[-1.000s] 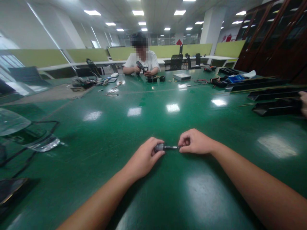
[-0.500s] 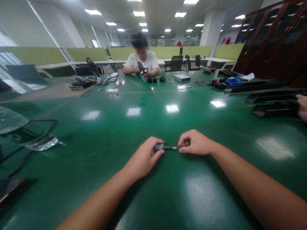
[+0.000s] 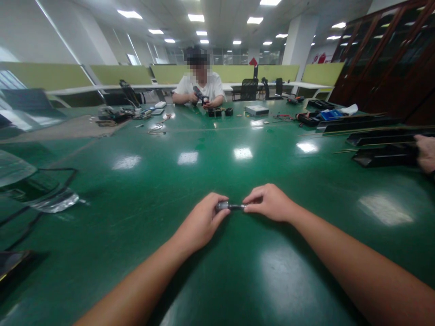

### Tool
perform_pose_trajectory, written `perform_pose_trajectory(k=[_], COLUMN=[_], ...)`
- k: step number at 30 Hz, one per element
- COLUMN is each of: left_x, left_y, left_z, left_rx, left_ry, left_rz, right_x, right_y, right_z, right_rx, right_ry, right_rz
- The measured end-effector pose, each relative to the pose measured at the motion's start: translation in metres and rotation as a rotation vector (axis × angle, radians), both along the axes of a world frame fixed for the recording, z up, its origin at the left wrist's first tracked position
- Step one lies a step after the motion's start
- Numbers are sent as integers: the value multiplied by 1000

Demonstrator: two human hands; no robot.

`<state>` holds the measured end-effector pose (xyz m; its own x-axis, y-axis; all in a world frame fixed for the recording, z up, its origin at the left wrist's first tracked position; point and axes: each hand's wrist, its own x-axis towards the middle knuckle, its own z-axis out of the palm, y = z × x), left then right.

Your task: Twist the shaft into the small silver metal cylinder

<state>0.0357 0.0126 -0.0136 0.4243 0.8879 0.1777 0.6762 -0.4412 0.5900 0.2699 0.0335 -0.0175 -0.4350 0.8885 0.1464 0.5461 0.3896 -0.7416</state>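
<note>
Between my hands a small screwdriver (image 3: 235, 207) lies level, low over the green table. My left hand (image 3: 200, 219) is closed around its grey and black handle, thumb and fingers on either side. At the far end of the slim metal shaft, my right hand (image 3: 270, 203) pinches the tip between thumb and forefinger. Those fingertips hide the very end of the shaft, so I cannot tell whether a separate small piece is held there.
A clear plastic bottle (image 3: 50, 197) lies at left, near a dark flat object (image 3: 13, 265). Across the table (image 3: 163, 174) a person in white (image 3: 199, 88) handles a dark tool. Black channels (image 3: 384, 155) lie at right, touched by another person's hand (image 3: 425, 153).
My right hand has shifted left, closer to my left hand, and less of the shaft shows between them. The dark bit at its fingertips is now covered. The view has moved slightly.
</note>
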Motion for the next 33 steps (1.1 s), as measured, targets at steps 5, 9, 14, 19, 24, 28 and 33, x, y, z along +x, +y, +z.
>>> perform_pose_trajectory(k=[5,9,14,19,24,28,33], left_x=[1,1,1,2,3,1,-3], left_y=[-1,-2,-4,-6,-7,-7,-6], left_z=[1,2,3,1,0,1,4], left_rx=[6,4,-8,29,58,28,8], left_ry=[5,6,-6,3,-2,17,16], left_rz=[12,8,-40,-40,-37,-25,-37], right_x=[2,-6,-20,-30,-35,-42,-49], right_y=[-1,-5,-13,-15,-15,-15,-14], right_z=[-1,-3,-6,-7,-7,-12,-17], right_rx=[-20,-79,38,201,200,118,-14], right_ry=[-15,78,54,-11,33,160,271], right_rz=[15,-55,-29,-43,-62,-64,-72])
